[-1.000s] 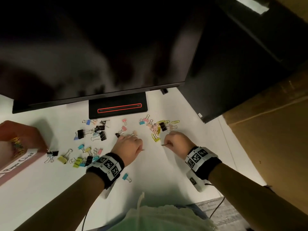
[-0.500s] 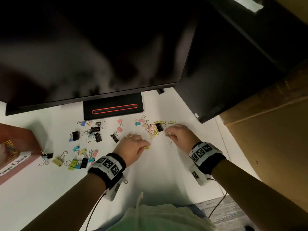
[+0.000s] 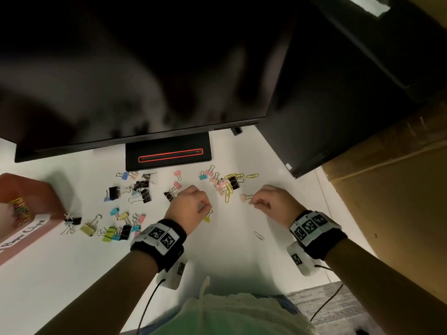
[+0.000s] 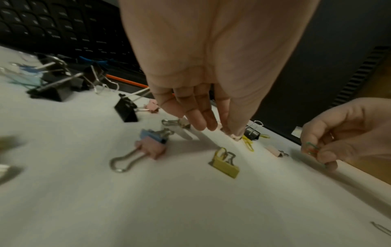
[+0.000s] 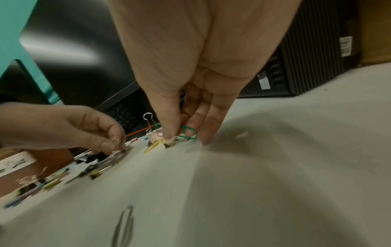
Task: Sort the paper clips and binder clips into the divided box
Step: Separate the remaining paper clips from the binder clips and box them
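My left hand [image 3: 208, 206] hovers just above a yellow binder clip [image 3: 208, 217], thumb and forefinger pinching what looks like a small silver paper clip. The left wrist view shows those fingertips [image 4: 232, 133] pressed together over the white table. My right hand [image 3: 253, 202] pinches green and red paper clips [image 5: 187, 132] beside a pink binder clip [image 3: 244, 197]. Yellow paper clips [image 3: 228, 192] and mixed binder clips lie beyond both hands. The brown divided box [image 3: 41, 194] sits far left, with coloured paper clips [image 3: 20, 210] in one compartment.
A loose silver paper clip [image 3: 258, 235] lies near my right wrist. More binder clips [image 3: 121, 228] are scattered left of my left wrist. The monitor's base [image 3: 168, 154], a black computer tower [image 3: 338, 117] and a cardboard box [image 3: 399, 189] border the table.
My right hand reached into the clip pile and has drawn back towards me, still pinching clips. The left hand has stayed by the yellow binder clip.
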The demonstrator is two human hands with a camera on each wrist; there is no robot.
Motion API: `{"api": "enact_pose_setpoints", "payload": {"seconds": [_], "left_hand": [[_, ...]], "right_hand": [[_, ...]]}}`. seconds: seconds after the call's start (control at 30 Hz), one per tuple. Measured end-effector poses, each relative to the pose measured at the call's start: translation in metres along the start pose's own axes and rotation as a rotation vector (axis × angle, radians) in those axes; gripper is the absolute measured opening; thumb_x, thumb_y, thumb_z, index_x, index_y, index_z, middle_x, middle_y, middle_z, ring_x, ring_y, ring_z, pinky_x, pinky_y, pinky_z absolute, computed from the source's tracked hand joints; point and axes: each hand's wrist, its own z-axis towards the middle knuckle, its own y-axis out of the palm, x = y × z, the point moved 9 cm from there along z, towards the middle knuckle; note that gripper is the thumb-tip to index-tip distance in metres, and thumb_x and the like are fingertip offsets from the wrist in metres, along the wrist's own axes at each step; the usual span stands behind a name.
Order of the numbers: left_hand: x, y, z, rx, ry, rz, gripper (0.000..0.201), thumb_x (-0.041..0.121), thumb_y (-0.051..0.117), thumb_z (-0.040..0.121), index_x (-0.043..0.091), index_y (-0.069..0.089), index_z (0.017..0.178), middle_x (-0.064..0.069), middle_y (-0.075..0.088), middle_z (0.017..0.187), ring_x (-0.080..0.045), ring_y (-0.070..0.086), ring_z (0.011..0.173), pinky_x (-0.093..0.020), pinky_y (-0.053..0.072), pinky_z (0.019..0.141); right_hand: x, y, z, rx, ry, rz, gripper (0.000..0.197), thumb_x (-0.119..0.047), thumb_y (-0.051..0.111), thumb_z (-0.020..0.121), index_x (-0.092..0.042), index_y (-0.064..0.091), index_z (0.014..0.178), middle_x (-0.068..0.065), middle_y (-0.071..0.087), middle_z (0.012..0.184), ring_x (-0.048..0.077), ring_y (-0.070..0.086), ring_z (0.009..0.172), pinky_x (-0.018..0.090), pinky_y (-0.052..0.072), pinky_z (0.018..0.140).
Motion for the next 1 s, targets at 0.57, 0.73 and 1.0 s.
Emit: {"api": "enact_pose_setpoints", "payload": {"seconds": [0.57, 0.73, 1.0], "left_hand": [[-0.016, 0.018, -0.008, -0.112, -0.205, -0.29, 0.011, 0.008, 0.068, 0.08, 0.017, 0.065, 0.085, 0.002, 0.065, 0.08, -0.015, 0.062, 0.078, -0.023, 0.05, 0.077], [-0.021, -0.005, -0.009, 0.01, -0.207, -0.362, 0.009, 0.005, 0.065, 0.081, 0.014, 0.066, 0.082, 0.0, 0.068, 0.074, -0.015, 0.065, 0.071, -0.021, 0.049, 0.069], [-0.004, -0.011, -0.014, 0.062, -0.096, -0.13, 0.016, 0.016, 0.068, 0.08, 0.017, 0.063, 0.095, 0.001, 0.064, 0.08, -0.016, 0.06, 0.078, -0.028, 0.05, 0.077]], "right_hand": [[-0.002, 0.06, -0.038, -0.2, 0.08, -0.163, 0.019, -0.013, 0.048, 0.091, -0.012, 0.064, 0.102, 0.007, 0.063, 0.104, 0.023, 0.052, 0.104, 0.033, 0.043, 0.092], [-0.004, 0.044, -0.033, -0.167, 0.043, -0.08, 0.014, -0.011, 0.056, 0.088, -0.009, 0.066, 0.098, 0.008, 0.063, 0.101, 0.023, 0.056, 0.097, 0.032, 0.044, 0.09], [0.008, 0.008, -0.033, -0.034, 0.075, -0.025, 0.009, -0.011, 0.065, 0.084, -0.012, 0.067, 0.093, -0.007, 0.049, 0.095, 0.013, 0.054, 0.073, 0.026, 0.049, 0.08]]}}
